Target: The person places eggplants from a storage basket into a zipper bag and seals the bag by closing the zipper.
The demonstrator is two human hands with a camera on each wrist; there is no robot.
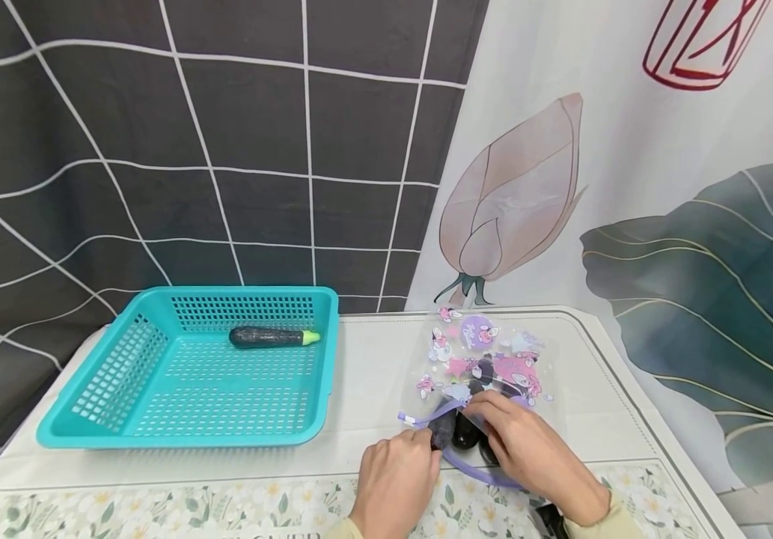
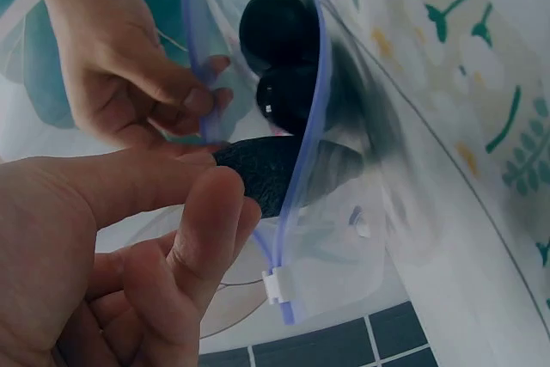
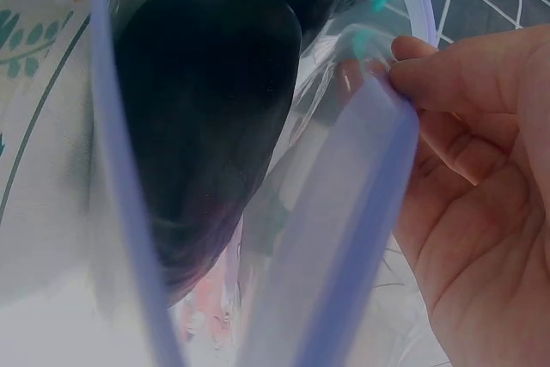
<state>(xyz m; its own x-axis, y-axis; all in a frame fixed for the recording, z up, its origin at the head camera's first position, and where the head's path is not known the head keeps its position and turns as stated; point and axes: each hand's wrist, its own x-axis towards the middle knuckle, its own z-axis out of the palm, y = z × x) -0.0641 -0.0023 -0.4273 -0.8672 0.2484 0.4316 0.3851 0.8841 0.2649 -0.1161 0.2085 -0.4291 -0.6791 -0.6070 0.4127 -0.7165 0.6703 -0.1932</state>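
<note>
A clear zip bag [image 1: 487, 337] with purple edging and pink cartoon prints lies at the right of the table, its mouth spread. My left hand [image 1: 396, 479] pinches the end of a dark rough-skinned vegetable [image 2: 262, 174] at the mouth, between thumb and index finger. Opposite it, my right hand [image 3: 481, 152] pinches one purple rim of the bag between thumb and fingers. Inside lie smooth, glossy dark eggplants [image 3: 206, 109], partly hidden by the plastic. The bag's white slider [image 2: 277, 285] sits at one end of the zip.
A turquoise perforated basket [image 1: 187, 434] stands on the left of the table, holding one dark rough vegetable [image 1: 268, 337] with a light green end. The white tablecloth [image 1: 373, 374] has a flowered front band. Dark gridded and printed curtains hang behind.
</note>
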